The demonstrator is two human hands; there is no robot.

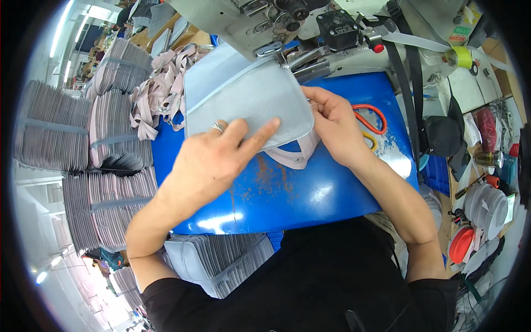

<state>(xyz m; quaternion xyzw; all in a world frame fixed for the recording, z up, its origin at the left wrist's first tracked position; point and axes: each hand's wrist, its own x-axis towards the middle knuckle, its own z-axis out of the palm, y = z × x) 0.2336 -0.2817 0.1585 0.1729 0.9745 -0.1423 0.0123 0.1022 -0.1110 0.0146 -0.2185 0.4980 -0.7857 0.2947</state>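
A flat grey mesh fabric piece (260, 99) with rounded corners and a pale blue-grey section lies under the sewing machine head (265, 27). On its near part rests my left hand (213, 152), a ring on one finger, its thumb stretched out over the mesh and apart from the bent fingers. At the piece's right edge, my right hand (332, 113) pinches with thumb and forefinger; the exact grip is partly hidden. A pale pink strap (293, 157) loops out below the piece onto the blue work surface (315, 205). Red-handled scissors (373, 116) lie just right of my right hand.
Tied stacks of grey and pink fabric pieces (119, 133) stand at the left, beside a heap of pink straps (166, 83). Another bundle (227, 260) sits below the front edge. Black straps (406, 83) hang at right, near a cluttered shelf with spools and tools.
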